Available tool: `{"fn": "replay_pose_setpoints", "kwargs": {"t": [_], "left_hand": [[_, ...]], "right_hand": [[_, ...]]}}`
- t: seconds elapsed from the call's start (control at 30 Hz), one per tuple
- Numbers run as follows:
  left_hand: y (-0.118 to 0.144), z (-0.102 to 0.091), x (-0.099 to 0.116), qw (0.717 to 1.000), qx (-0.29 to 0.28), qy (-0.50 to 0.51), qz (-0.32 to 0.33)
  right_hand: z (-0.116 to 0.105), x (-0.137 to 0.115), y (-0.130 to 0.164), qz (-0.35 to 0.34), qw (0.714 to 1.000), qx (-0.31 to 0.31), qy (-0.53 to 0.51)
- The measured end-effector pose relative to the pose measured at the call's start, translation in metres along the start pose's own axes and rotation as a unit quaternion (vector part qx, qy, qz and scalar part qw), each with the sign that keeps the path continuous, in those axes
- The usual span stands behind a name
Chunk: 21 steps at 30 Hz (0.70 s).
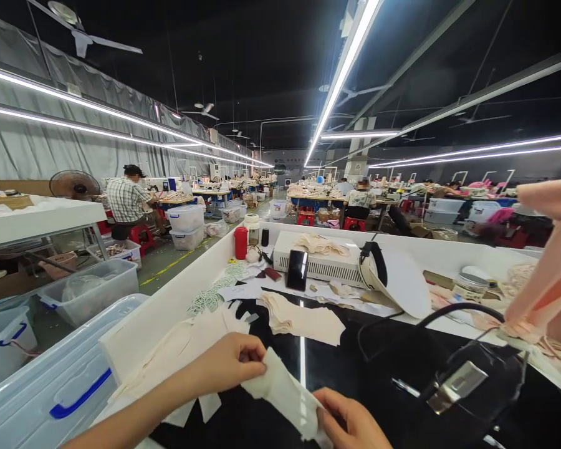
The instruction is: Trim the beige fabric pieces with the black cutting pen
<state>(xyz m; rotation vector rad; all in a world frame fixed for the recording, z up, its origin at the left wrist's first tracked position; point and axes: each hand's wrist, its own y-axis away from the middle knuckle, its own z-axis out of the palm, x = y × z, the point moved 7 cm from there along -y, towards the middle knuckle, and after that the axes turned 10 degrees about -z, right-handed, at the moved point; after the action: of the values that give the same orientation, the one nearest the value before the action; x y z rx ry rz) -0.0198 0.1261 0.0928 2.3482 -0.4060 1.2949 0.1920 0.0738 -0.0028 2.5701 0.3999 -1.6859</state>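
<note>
Spanning both hands, a cream oblong fabric piece (283, 393) is pinched by the left hand (229, 362) and right hand (350, 424) above the glossy black worktable (355, 362); its long axis slopes down toward the right hand.

We see only two parts of our own body, both at the bottom edge of the view. Our left hand (227, 363) is bare, with no glove, ring or bracelet on it, and the forearm behind it is uncovered along its whole visible length; no sleeve or cuff reaches into view. Our right hand (350, 421) is bare too, without glove or ring, and is cut off at the wrist by the frame. The nails look short and unpainted.
</note>
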Motion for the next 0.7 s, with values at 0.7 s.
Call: {"fn": "replay_pose_setpoints", "kwargs": {"t": [0.7], "left_hand": [[-0.159,-0.003,-0.014,0.956,0.111,-0.193,0.189]], "right_hand": [[-0.092,0.031,-0.108,-0.153,0.931,0.222,0.245]]}}
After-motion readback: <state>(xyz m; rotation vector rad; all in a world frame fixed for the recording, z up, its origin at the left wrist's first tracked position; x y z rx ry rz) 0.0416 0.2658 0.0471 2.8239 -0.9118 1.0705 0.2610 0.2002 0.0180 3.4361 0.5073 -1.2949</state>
